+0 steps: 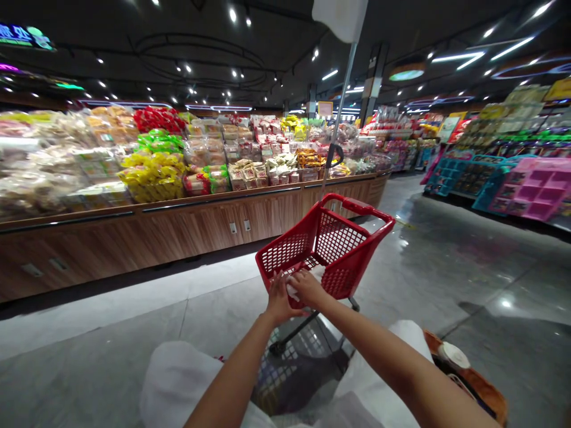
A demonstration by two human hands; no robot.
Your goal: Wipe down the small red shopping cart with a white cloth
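A red plastic shopping cart (357, 241) stands in front of me on the grey shop floor, its mesh basket tilted to the right. My left hand (279, 297) and my right hand (307, 286) rest close together on the near rim of the basket, fingers curled over the handle. Something white (317, 273) lies just under and beyond my hands; I cannot make out what it is. A thin metal pole (339, 113) rises from the cart's far side with a white flag at its top.
A long wooden display counter (187, 223) piled with packaged snacks runs along the left. Pink and blue shelving (530, 190) stands at the right. The glossy floor (468, 261) stretches ahead. A brown bag (473, 380) hangs at my right side.
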